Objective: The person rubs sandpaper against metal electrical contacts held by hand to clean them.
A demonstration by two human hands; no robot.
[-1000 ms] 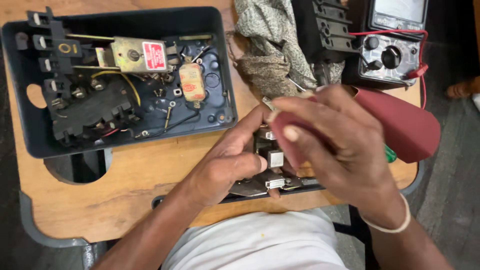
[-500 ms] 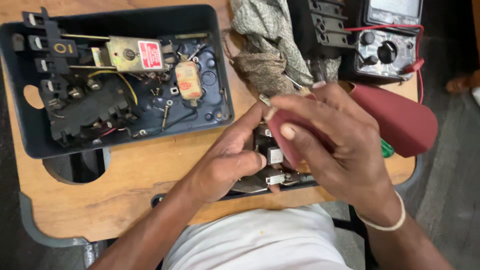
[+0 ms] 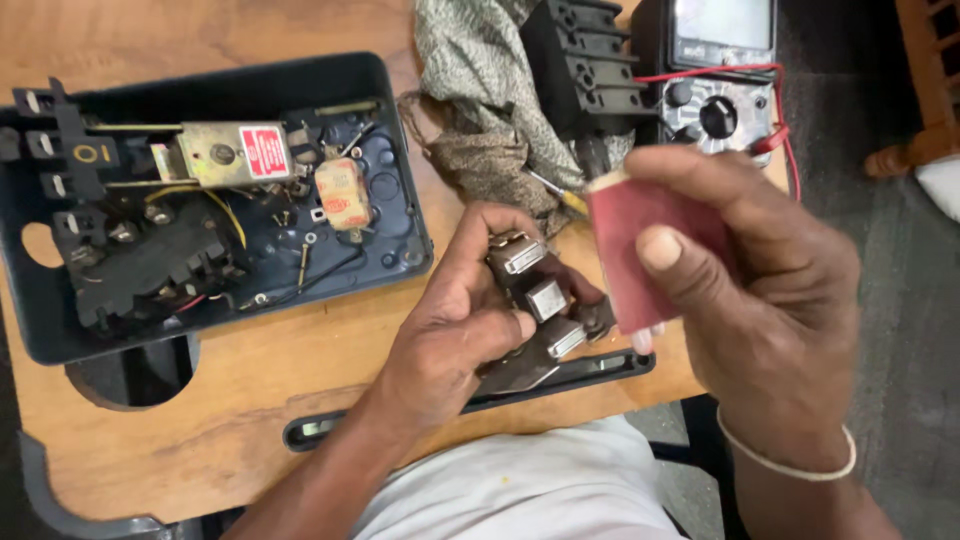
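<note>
Red sandpaper [image 3: 640, 255], a folded piece, is pinched between the thumb and fingers of your right hand [image 3: 770, 300], raised just right of the part. Your left hand [image 3: 455, 330] is closed around a dark switch part with metal contacts [image 3: 535, 295], held above the near edge of the wooden desk [image 3: 250, 400]. To the left, an open black switch box [image 3: 390, 150] holds wiring, screws and brass fittings. Behind your hands lie a patterned cloth [image 3: 480, 90], a black block [image 3: 590, 70] and a multimeter [image 3: 715, 80] with red leads.

A black open switch box [image 3: 200, 200], patterned cloth [image 3: 480, 90] and multimeter [image 3: 715, 70] rest on the wooden desk [image 3: 250, 400].
</note>
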